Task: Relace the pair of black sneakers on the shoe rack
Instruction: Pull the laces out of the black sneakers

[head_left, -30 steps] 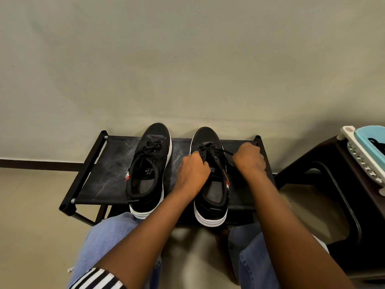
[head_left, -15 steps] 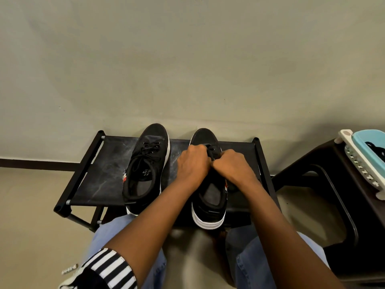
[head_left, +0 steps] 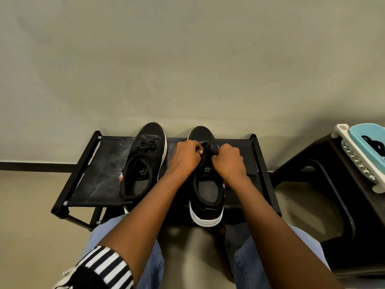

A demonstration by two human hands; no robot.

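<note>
Lacing right-side sneaker [head_left: 207,197] on shoe rack [head_left: 100,170]: left hand [head_left: 186,157], right hand [head_left: 228,161] curled, pinching lace [head_left: 211,150] near toe eyelets. Left-side sneaker [head_left: 143,163] apparently laced; roughly halfway.

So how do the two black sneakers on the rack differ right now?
The left sneaker lies untouched, already laced; the right sneaker has the left hand and right hand gripping its lace. The left sneaker tilts its toe rightward; the right sneaker points straight at the wall. Both are black with white soles, on the rack.
</note>
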